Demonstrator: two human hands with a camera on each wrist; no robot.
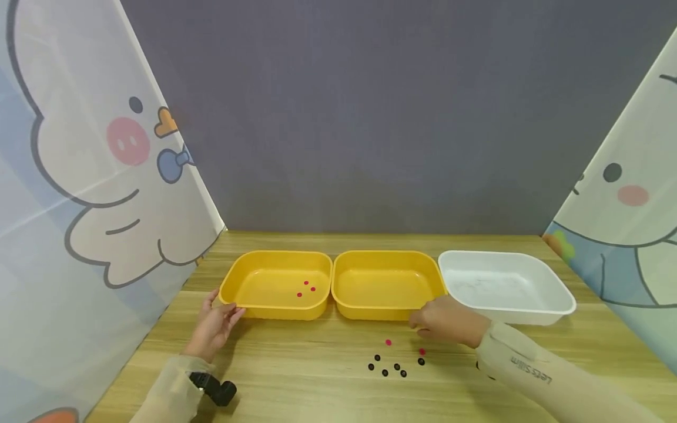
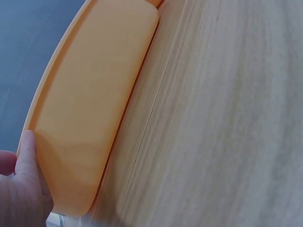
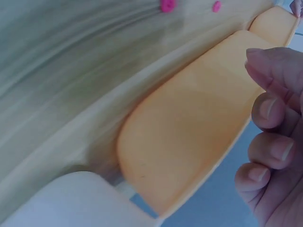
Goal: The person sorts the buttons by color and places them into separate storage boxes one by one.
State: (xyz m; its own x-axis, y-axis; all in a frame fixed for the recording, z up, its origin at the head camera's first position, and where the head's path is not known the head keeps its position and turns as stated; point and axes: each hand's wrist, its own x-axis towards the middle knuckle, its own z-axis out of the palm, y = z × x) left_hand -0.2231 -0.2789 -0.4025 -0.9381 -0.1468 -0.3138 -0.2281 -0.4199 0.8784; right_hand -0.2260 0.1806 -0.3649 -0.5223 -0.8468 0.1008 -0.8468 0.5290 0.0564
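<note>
My left hand holds the front left corner of the left yellow tray, its thumb against the outer wall and fingers behind the rim in the left wrist view. Inside that tray lie 3 pink buttons. My right hand hovers near the front right corner of the middle yellow tray. Its fingers are loosely curled in the right wrist view, with nothing showing between them. On the table in front, two pink buttons and several black buttons lie scattered.
A white tray stands to the right, its left end close to the middle yellow tray. All three trays sit in a row on the wooden table. A grey panel rises behind, with cartoon-printed sheets at both sides.
</note>
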